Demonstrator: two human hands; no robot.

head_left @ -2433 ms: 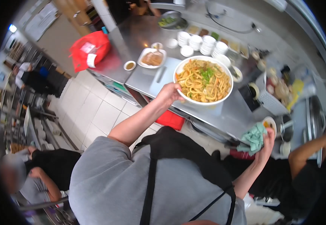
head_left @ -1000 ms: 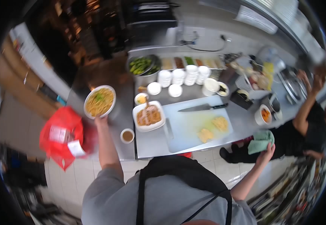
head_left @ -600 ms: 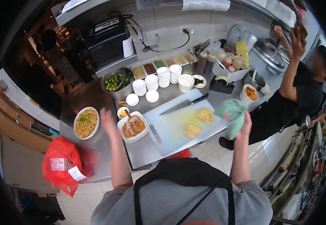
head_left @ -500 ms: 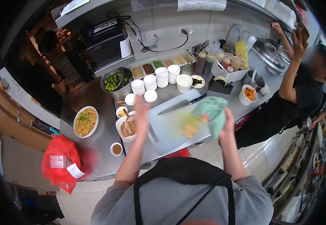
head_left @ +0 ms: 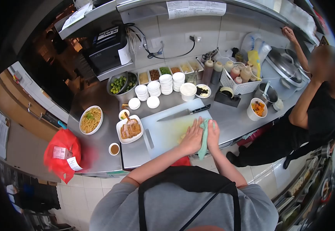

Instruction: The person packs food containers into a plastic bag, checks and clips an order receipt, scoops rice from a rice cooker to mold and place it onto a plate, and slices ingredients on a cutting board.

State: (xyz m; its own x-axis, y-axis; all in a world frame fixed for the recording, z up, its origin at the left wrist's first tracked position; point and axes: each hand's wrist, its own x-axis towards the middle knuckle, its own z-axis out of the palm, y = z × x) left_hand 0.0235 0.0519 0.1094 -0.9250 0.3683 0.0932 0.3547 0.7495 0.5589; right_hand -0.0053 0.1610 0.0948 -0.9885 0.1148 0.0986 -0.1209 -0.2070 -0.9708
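Cloth (head_left: pixel 203 145) lies right of centre, long axis roughly vertical in frame, between left hand (head_left: pixel 191 138), fingers extended, and right hand (head_left: pixel 213 135), gripping it.

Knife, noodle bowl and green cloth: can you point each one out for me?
Knife (head_left: pixel 174 115): head view, on the blade.
Noodle bowl (head_left: pixel 91 120): head view, on the noodles inside.
Green cloth (head_left: pixel 204 140): head view, on the part below the fingers.

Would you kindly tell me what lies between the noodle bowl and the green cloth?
In the head view, between the noodle bowl and the green cloth lie the dish of sliced meat, the cutting board and the left hand.
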